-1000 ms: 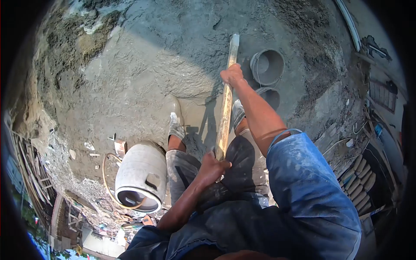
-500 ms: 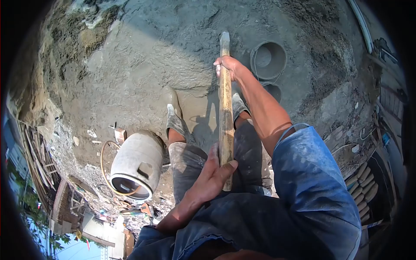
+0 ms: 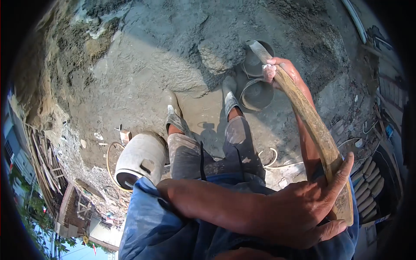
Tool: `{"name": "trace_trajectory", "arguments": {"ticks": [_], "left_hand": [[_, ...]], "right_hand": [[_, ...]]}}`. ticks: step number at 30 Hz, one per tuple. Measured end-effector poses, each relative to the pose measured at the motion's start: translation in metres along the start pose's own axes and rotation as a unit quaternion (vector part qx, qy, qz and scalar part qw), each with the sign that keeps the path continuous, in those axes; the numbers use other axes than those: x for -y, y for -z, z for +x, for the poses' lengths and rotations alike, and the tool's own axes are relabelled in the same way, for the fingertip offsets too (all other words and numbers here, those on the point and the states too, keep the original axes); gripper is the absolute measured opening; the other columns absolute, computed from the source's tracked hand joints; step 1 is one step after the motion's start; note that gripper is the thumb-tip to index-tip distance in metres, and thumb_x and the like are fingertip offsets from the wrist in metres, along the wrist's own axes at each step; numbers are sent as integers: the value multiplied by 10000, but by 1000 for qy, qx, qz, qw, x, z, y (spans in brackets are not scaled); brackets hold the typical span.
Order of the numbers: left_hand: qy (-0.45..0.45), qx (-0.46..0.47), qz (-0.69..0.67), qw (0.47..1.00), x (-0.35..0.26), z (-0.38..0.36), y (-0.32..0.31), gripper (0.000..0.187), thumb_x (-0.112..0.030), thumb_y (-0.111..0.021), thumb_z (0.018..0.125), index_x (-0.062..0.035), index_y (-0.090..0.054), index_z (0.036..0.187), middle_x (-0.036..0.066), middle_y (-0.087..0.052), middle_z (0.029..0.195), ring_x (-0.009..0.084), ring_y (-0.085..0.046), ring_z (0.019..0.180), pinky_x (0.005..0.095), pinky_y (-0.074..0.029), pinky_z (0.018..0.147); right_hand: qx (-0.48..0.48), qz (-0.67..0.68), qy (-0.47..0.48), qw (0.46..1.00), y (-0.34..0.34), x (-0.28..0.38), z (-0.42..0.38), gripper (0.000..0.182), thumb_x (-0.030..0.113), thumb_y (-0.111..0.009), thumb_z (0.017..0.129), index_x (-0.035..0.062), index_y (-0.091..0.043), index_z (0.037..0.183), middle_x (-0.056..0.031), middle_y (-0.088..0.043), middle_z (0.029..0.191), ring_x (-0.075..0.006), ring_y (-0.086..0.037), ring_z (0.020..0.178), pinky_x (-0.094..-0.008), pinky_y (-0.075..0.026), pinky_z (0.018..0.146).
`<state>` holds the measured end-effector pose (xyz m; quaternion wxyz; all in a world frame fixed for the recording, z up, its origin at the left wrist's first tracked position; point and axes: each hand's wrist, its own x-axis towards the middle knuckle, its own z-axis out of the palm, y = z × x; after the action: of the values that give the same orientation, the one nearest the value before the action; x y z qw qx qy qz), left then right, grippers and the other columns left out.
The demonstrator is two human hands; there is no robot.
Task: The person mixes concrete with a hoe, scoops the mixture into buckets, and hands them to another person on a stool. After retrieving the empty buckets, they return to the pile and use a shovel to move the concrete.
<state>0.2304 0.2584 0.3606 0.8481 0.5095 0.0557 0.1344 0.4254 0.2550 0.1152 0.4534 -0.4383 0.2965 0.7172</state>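
Note:
A long-handled tool with a worn wooden handle (image 3: 308, 113) slants across my right side, its pale metal end over the farther bucket. Its working head is not clearly seen. My right hand (image 3: 282, 71) wraps round the handle near that end. My left hand (image 3: 314, 208) crosses my body and grips the near end, forefinger and thumb extended along either side. A thick lump of wet grey mortar (image 3: 222, 55) shows just left of the metal end. Two mortar-smeared buckets stand beside it: the nearer bucket (image 3: 257, 96) shows open, and the farther bucket (image 3: 252, 65) is partly hidden.
Wet mortar (image 3: 143, 65) spreads over the ground ahead, where my boots (image 3: 171, 103) stand. At left a whitish drum (image 3: 143, 158) lies tilted beside a hose loop. Stacked sacks (image 3: 368, 186) sit at right; poles (image 3: 41, 160) lie at far left.
Both hands have swung the handle from the middle to the right, tilting it. My left arm now reaches across my body. A raised mortar lump shows beside the buckets.

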Motion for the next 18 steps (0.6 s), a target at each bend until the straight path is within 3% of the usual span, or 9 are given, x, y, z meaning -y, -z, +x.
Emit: {"name": "trace_trajectory", "arguments": {"ticks": [1, 5, 7, 9, 11, 12, 13, 15, 18], "left_hand": [[-77, -10, 124, 989, -4, -3, -8, 810, -321, -513, 866, 304, -122, 1203, 507, -195, 1225, 457, -539, 980, 353, -484, 823], [-55, 44, 34, 997, -22, -21, -9, 841, -361, -475, 883, 238, -31, 1272, 488, -205, 1242, 454, -502, 1038, 384, -437, 896], [120, 169, -45, 977, -33, -35, 23, 859, -380, -445, 894, 147, 82, 1322, 459, -223, 1262, 461, -423, 1136, 402, -347, 988], [280, 222, -16, 934, -35, -63, 62, 928, -376, -495, 879, 103, 161, 1328, 401, -91, 1361, 427, -213, 1298, 391, -236, 1062], [375, 114, 87, 916, -22, -105, 95, 904, -298, -528, 861, 57, 145, 1350, 408, -314, 1250, 466, -383, 1180, 407, -310, 1007], [462, 84, 106, 876, -4, -128, 115, 901, -227, -575, 823, 49, 91, 1363, 386, -449, 1137, 466, -477, 1078, 422, -367, 952], [463, 54, 225, 856, 26, -157, 132, 786, -177, -595, 775, 51, -117, 1355, 341, -558, 971, 455, -556, 937, 441, -432, 862], [485, 50, 384, 784, 122, -232, 173, 530, -138, -621, 682, 19, -435, 1153, 278, -599, 840, 419, -590, 828, 465, -480, 723], [516, 19, 477, 712, 224, -284, 232, 324, -126, -634, 658, -86, -528, 962, 186, -614, 861, 370, -596, 830, 449, -487, 708]], "right_hand": [[-9, 46, -3, 999, 4, 1, -18, 108, 28, -510, 785, 33, -411, 741, -38, -441, 581, -112, -458, 459, -227, -439, 421], [-77, 33, 90, 992, 14, 3, -64, 108, 32, -502, 787, 28, -395, 777, -28, -437, 572, -106, -452, 444, -231, -447, 402], [-124, 32, 131, 983, 11, -6, -67, 108, 32, -501, 785, 34, -393, 787, -26, -438, 566, -106, -451, 440, -235, -447, 396], [-190, 26, 196, 962, 26, -20, -50, 107, 26, -498, 775, 50, -395, 795, -27, -441, 551, -108, -446, 432, -243, -448, 390], [-199, 28, 237, 951, 41, -48, -15, 124, 23, -515, 760, 50, -406, 813, -44, -437, 548, -143, -457, 434, -289, -453, 398], [-208, 24, 258, 943, 52, -62, 11, 137, 21, -525, 753, 49, -410, 822, -48, -434, 545, -156, -463, 439, -306, -455, 404], [-241, 36, 267, 932, 51, -79, 34, 160, 13, -538, 743, 41, -409, 834, -58, -440, 556, -169, -473, 449, -318, -458, 413], [-276, 60, 279, 918, 59, -116, 86, 232, -10, -557, 723, 31, -394, 882, -84, -460, 603, -190, -492, 473, -335, -464, 429], [-329, 101, 298, 890, 74, -155, 160, 380, -53, -575, 693, 48, -335, 971, -118, -480, 707, -209, -517, 506, -358, -473, 444]]}}
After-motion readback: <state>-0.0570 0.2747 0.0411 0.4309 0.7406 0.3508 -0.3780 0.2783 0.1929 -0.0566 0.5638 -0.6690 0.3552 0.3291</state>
